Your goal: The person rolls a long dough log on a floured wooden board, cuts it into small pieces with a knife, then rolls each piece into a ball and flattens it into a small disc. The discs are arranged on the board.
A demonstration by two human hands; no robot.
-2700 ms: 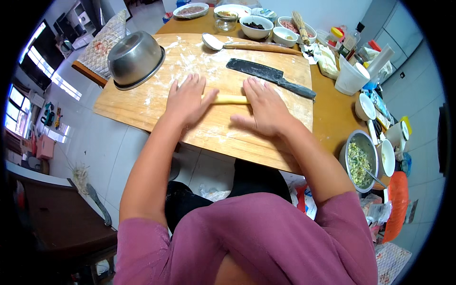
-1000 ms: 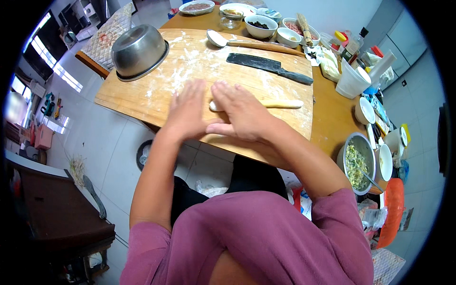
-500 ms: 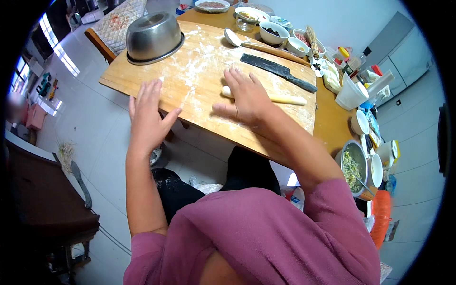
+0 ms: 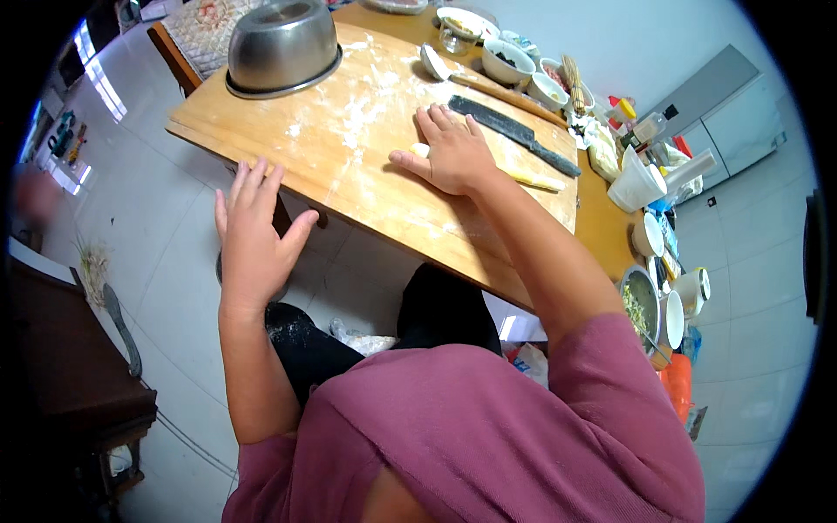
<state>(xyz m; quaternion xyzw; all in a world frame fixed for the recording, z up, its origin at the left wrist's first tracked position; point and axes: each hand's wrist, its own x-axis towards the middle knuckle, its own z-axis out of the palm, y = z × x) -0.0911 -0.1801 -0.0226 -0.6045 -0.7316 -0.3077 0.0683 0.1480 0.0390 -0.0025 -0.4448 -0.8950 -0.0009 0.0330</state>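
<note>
My right hand [image 4: 453, 150] lies palm down over a pale roll of dough [image 4: 534, 179] on the floury wooden board [image 4: 288, 166]. Its fingers are spread, and the hand hides the middle of the roll; one end peeks out left of the hand, the other to the right. Off the board's near left edge, my left hand [image 4: 255, 234] hangs in the air with fingers apart, holding nothing. Just beyond my right hand rests a dark cleaver [image 4: 497, 122]. A ladle [image 4: 434, 63] with a white bowl lies behind it, beside a wooden rolling pin [image 4: 514, 98].
An upturned steel basin [image 4: 283, 48] stands at the board's far left. Bowls of ingredients, including a white bowl with dark pieces [image 4: 507, 63], line the table [image 4: 602, 222] behind. At the right edge sit a steel bowl of chopped filling [image 4: 635, 305] and a white jug [image 4: 636, 183].
My right hand has come down flatter over the dough roll, covering more of it. My left hand has moved down and left, away from the board's edge. The view has shifted slightly.
</note>
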